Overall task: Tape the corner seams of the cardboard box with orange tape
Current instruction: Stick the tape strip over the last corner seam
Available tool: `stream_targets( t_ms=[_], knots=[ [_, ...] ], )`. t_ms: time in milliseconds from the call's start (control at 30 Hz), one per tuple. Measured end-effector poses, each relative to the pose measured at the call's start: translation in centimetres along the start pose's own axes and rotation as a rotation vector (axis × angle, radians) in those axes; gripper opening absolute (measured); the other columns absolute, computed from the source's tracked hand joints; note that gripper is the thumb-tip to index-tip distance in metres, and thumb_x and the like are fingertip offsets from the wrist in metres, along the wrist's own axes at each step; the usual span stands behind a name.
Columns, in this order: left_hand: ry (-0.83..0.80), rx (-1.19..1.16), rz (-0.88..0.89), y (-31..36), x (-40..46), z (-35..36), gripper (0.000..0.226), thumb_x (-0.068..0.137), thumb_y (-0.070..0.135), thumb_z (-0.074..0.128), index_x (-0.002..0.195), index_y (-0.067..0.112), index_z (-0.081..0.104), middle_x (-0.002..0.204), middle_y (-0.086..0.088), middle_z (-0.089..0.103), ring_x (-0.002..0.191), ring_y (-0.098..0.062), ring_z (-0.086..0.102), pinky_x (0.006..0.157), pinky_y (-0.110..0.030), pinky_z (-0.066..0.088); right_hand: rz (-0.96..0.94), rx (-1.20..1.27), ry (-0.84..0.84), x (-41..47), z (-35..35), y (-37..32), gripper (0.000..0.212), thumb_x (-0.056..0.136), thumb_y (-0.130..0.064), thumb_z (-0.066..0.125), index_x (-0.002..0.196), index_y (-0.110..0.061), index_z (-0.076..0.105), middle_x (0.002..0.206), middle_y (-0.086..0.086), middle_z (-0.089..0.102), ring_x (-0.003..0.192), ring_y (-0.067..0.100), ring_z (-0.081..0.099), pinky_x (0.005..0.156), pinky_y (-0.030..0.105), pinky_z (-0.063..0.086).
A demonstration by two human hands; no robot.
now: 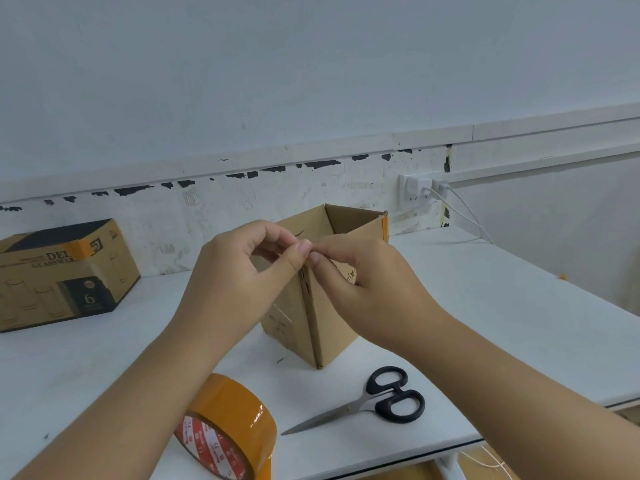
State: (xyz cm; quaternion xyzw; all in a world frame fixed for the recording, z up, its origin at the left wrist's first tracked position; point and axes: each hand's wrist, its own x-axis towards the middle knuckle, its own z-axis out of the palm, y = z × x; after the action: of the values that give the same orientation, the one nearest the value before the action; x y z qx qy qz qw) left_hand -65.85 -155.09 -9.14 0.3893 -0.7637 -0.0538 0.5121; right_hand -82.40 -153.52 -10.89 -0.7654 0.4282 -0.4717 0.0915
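An open brown cardboard box [332, 327] stands upright on the white table, one corner seam turned toward me. My left hand [239, 275] and my right hand [367, 282] meet at the top of that near corner, fingertips pinched together on the box's rim. Whether a tape strip lies under the fingers I cannot tell. An orange tape strip [383, 228] runs down the far right corner. The orange tape roll [232, 427] lies on the table near the front edge, under my left forearm.
Black-handled scissors [377, 401] lie shut to the right of the roll. A larger printed box [65, 271] with orange tape sits at the far left against the wall. A wall socket [419, 188] with white cables is behind. The table edge [450, 448] runs at lower right.
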Motion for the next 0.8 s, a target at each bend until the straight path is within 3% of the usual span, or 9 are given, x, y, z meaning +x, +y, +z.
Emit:
stream_targets(
  t_ms=[33,100,200,400,500,600,667,733,800],
  knots=[
    [-0.017,-0.001,0.002,0.1,-0.3,-0.2,0.012,0.08,0.048,0.062,0.078,0.037,0.066,0.084,0.025,0.067,0.079,0.005,0.062,0.059,-0.001,0.04,0.004,0.017,-0.007,-0.1,0.0,0.0,0.027,0.098,-0.024,0.048,0.113,-0.028,0.07,0.103,-0.015,0.071,0.079,-0.008,0.06,0.063,0.011,0.044],
    [-0.042,-0.002,-0.005,0.2,-0.8,-0.5,0.016,0.077,0.051,0.059,0.079,0.037,0.066,0.086,0.024,0.067,0.082,0.003,0.063,0.062,-0.002,0.042,0.012,0.04,-0.013,-0.4,0.1,0.0,0.026,0.097,-0.023,0.049,0.11,-0.028,0.072,0.1,-0.016,0.072,0.078,-0.009,0.059,0.065,0.01,0.043],
    [-0.061,0.007,-0.029,0.1,-1.5,-0.7,0.021,0.076,0.052,0.059,0.078,0.033,0.066,0.082,0.02,0.067,0.077,0.002,0.063,0.058,-0.004,0.042,0.01,0.054,0.0,-1.0,0.3,-0.2,0.024,0.096,-0.024,0.051,0.102,-0.028,0.074,0.091,-0.014,0.073,0.082,0.003,0.063,0.071,0.021,0.046],
    [-0.109,-0.022,-0.068,0.1,-2.4,-0.7,0.02,0.078,0.045,0.061,0.077,0.027,0.069,0.074,0.014,0.068,0.067,0.004,0.06,0.055,-0.003,0.041,0.082,0.084,-0.014,-1.7,0.8,0.0,0.025,0.095,-0.032,0.05,0.091,-0.028,0.074,0.083,-0.002,0.073,0.07,0.024,0.064,0.063,0.039,0.048],
    [-0.141,0.003,-0.071,-0.1,-2.5,-0.6,0.018,0.081,0.041,0.061,0.081,0.025,0.07,0.069,0.014,0.066,0.068,0.007,0.059,0.055,-0.002,0.04,0.085,0.084,-0.013,-1.7,0.8,-0.1,0.027,0.093,-0.031,0.051,0.081,-0.023,0.074,0.074,-0.001,0.07,0.046,0.011,0.045,0.045,0.021,0.038],
    [-0.189,0.013,-0.085,-0.3,-2.7,-0.5,0.02,0.079,0.045,0.057,0.082,0.028,0.068,0.078,0.019,0.066,0.077,0.005,0.06,0.06,-0.003,0.041,0.132,0.113,-0.036,-1.6,0.8,-0.1,0.03,0.091,-0.029,0.054,0.064,-0.023,0.066,0.054,-0.01,0.056,0.047,0.005,0.038,0.046,0.017,0.033],
    [-0.225,0.015,-0.081,-0.5,-2.9,-0.5,0.022,0.078,0.049,0.054,0.082,0.031,0.066,0.083,0.024,0.064,0.08,0.006,0.059,0.062,-0.003,0.041,0.162,0.132,-0.053,-1.6,0.8,0.1,0.032,0.089,-0.027,0.054,0.059,-0.016,0.062,0.05,-0.004,0.047,0.048,0.005,0.038,0.046,0.016,0.031],
    [-0.263,0.013,-0.079,-0.6,-3.0,-0.5,0.021,0.078,0.051,0.052,0.082,0.034,0.065,0.084,0.024,0.064,0.081,0.004,0.059,0.063,-0.005,0.042,0.184,0.143,-0.077,-1.6,0.8,0.2,0.031,0.087,-0.025,0.055,0.06,-0.011,0.063,0.052,0.008,0.05,0.046,0.004,0.036,0.044,0.016,0.029],
    [-0.304,-0.009,-0.09,-0.9,-3.0,-0.7,0.019,0.079,0.05,0.053,0.082,0.035,0.064,0.083,0.019,0.066,0.082,-0.001,0.06,0.065,-0.01,0.046,0.218,0.184,-0.121,-1.7,0.8,0.2,0.029,0.086,-0.024,0.055,0.064,-0.013,0.068,0.056,0.009,0.06,0.045,0.004,0.039,0.043,0.015,0.031]
  ],
)
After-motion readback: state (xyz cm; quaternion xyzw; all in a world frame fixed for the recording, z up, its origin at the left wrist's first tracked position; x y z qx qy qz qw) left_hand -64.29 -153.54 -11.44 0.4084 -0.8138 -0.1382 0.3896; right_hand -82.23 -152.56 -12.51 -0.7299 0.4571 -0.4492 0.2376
